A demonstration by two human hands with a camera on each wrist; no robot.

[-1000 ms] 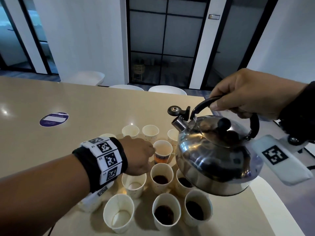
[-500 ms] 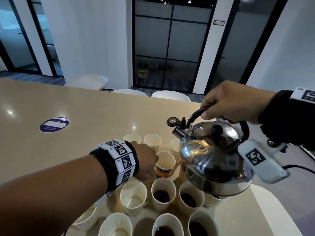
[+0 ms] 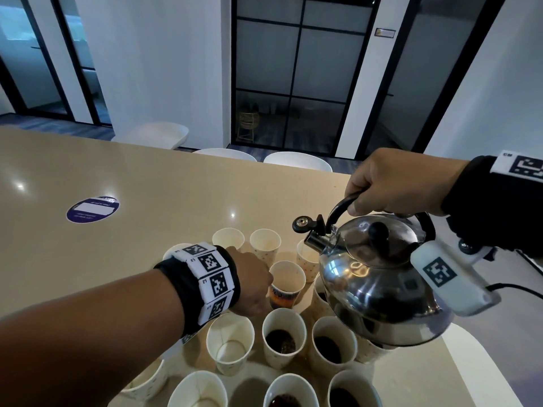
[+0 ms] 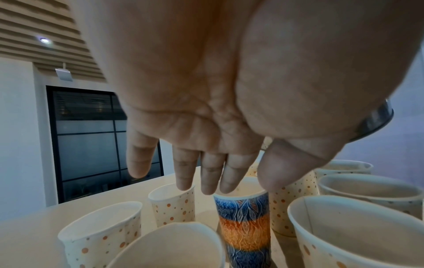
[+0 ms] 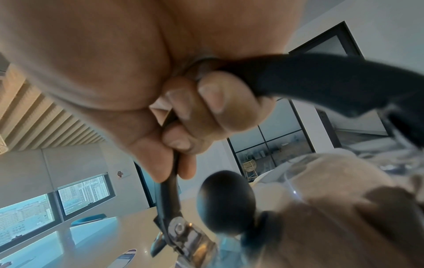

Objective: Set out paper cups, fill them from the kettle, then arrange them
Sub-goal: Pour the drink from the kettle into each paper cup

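Note:
On the beige table [image 3: 147,186] stands a cluster of paper cups. Near its middle is a blue-and-orange patterned cup [image 3: 286,286] [image 4: 244,226]. My left hand [image 3: 261,280] [image 4: 246,185] reaches down on it, fingertips and thumb holding its rim. My right hand [image 3: 390,183] [image 5: 206,108] grips the black handle [image 5: 321,78] of the steel kettle [image 3: 376,283]. The kettle hangs over the cups on the right, its spout toward the patterned cup. No stream shows. Several near cups [image 3: 283,337] hold dark liquid, and one cup [image 3: 230,342] looks empty.
More dotted cups [image 3: 265,242] stand in the back row. A round purple sticker [image 3: 92,209] lies on the table to the left. White chairs [image 3: 296,161] stand behind the far edge. The table's right edge [image 3: 476,362] runs close beside the cups.
The head view has tilted up and the cups sit lower in the picture. The kettle has stayed beside the patterned cup. My left hand has kept its place on that cup.

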